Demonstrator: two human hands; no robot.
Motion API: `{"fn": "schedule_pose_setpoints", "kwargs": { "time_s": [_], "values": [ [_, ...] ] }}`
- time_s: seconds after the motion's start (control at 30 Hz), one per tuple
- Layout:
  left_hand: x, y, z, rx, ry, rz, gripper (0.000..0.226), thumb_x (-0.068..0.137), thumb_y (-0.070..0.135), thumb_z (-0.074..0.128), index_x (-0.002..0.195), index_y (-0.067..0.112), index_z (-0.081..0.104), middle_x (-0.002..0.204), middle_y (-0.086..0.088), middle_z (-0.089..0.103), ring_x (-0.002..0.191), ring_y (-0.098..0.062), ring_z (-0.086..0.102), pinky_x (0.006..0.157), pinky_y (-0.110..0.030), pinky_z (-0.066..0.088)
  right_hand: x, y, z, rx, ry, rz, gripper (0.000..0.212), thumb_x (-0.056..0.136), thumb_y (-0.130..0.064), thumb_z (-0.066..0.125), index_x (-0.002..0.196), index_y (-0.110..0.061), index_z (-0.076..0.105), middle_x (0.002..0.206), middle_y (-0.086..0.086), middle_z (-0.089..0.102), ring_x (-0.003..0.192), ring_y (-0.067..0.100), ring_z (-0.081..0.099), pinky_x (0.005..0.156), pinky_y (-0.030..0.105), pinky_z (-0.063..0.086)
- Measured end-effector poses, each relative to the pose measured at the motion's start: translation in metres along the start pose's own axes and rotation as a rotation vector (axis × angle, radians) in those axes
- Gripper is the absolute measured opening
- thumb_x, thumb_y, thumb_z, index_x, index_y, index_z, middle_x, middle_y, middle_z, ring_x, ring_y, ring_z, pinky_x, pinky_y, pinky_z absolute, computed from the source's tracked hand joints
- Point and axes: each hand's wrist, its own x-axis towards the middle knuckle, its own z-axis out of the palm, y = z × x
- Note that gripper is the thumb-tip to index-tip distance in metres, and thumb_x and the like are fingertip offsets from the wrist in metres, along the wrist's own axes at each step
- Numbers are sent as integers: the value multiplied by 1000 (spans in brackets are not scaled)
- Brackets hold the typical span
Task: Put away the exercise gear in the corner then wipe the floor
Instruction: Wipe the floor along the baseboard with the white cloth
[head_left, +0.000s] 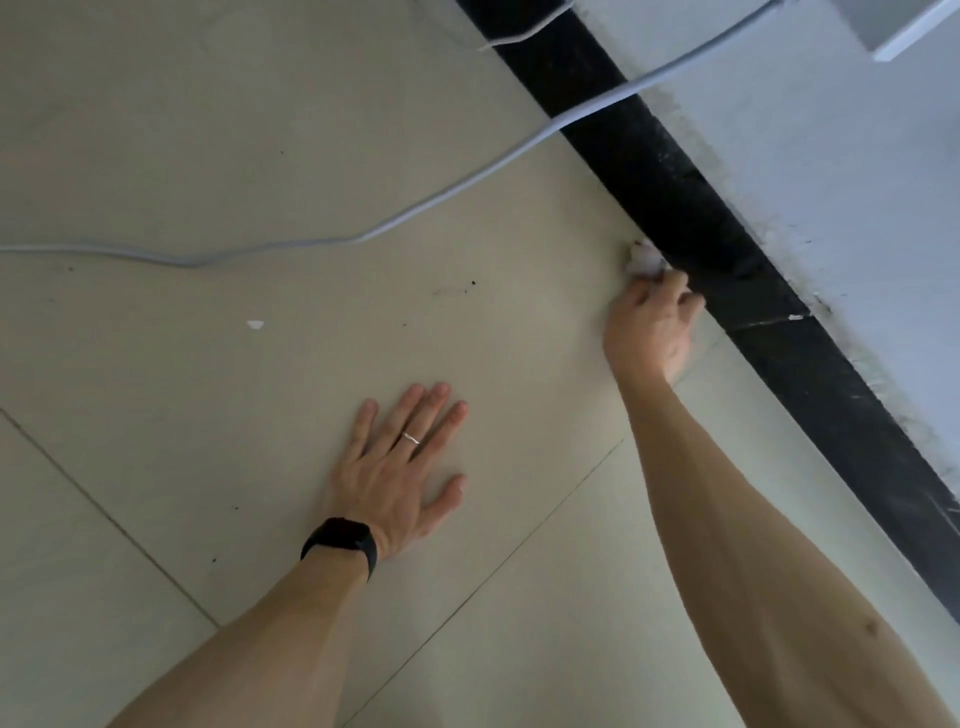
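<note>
My right hand (652, 325) grips a crumpled white wipe (643, 260) and holds it against the beige tiled floor (260, 156), right where the floor meets the black skirting board (691, 208). Most of the wipe is hidden under my fingers. My left hand (402, 470) lies flat on the floor with straight, spread fingers, a ring on one finger and a black watch on the wrist. No exercise gear is in view.
A grey cable (415, 213) snakes across the floor from the left edge up to the white wall (831, 156). A thinner white cable (524, 32) lies at the top. A small white scrap (254, 325) and dark specks dot the tiles.
</note>
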Motion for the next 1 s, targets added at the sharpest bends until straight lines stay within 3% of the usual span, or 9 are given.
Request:
{"fn": "schedule_pose_setpoints", "kwargs": {
  "time_s": [0.1, 0.27, 0.4, 0.47, 0.67, 0.73, 0.87, 0.93, 1.0],
  "values": [
    [0, -1, 1, -20, 10, 8, 76, 90, 59, 40, 157, 30, 19, 166, 8, 10, 152, -14, 13, 121, -51, 13, -5, -31, 12, -14, -44, -386, 33, 104, -34, 36, 133, -26, 52, 116, 6, 46, 94, 23, 48, 90, 36, 36],
    [-1, -1, 1, -38, 28, 1, 78, 89, 59, 42, 158, 31, 15, 166, 8, 9, 152, -14, 12, 121, -52, 15, 4, 1, -12, -179, -134, -919, 32, 97, -27, 59, 128, -27, 64, 116, 8, 59, 99, 31, 54, 81, 43, 47],
    [-2, 6, 4, -50, 40, 5, 78, 90, 59, 40, 158, 30, 15, 166, 7, 8, 152, -14, 11, 121, -51, 15, 38, -18, -13, -196, -57, -476, 37, 101, -21, 48, 136, -25, 59, 130, 11, 49, 117, 31, 47, 95, 42, 44],
    [-3, 8, 5, -52, 30, 4, 78, 90, 59, 39, 158, 30, 15, 166, 8, 7, 152, -14, 10, 122, -51, 13, 12, -23, -2, -89, -66, -347, 39, 102, -20, 45, 140, -24, 55, 131, 10, 47, 118, 28, 45, 92, 37, 44],
    [-4, 11, 5, -57, 22, -14, 80, 90, 60, 39, 158, 25, 14, 165, 6, 12, 152, -13, 10, 122, -49, 11, -106, 29, 8, 35, -307, -1067, 35, 96, -16, 59, 130, -19, 65, 108, 11, 58, 91, 27, 55, 72, 33, 49],
    [-7, 9, 6, -43, 7, -9, 82, 90, 61, 35, 159, 23, 11, 166, 6, 7, 152, -12, 5, 123, -48, 9, -77, 21, 3, -3, -254, -1000, 34, 98, -16, 57, 131, -18, 64, 110, 15, 57, 93, 31, 56, 74, 38, 52],
    [-8, 11, 3, -49, -33, -17, 82, 92, 62, 25, 158, 22, -3, 165, 7, -9, 151, -9, -9, 123, -46, -1, -47, -1, -8, -111, -217, -434, 43, 104, -19, 40, 146, -26, 44, 129, 14, 40, 116, 32, 44, 91, 37, 40],
    [-7, 10, 0, -56, -64, -16, 82, 93, 62, 25, 158, 22, -5, 165, 7, -11, 151, -9, -12, 123, -45, -2, -85, 4, -8, -104, -252, -444, 43, 105, -28, 36, 149, -30, 37, 130, 9, 37, 120, 29, 39, 88, 34, 36],
    [-9, 8, -8, -164, -42, -23, 80, 93, 57, 34, 159, 18, 9, 166, 3, 2, 153, -13, -3, 123, -46, 7, -135, 23, -1, -46, -262, -579, 45, 104, -26, 39, 148, -32, 39, 128, 8, 39, 118, 29, 39, 86, 33, 35]
  ]
}}
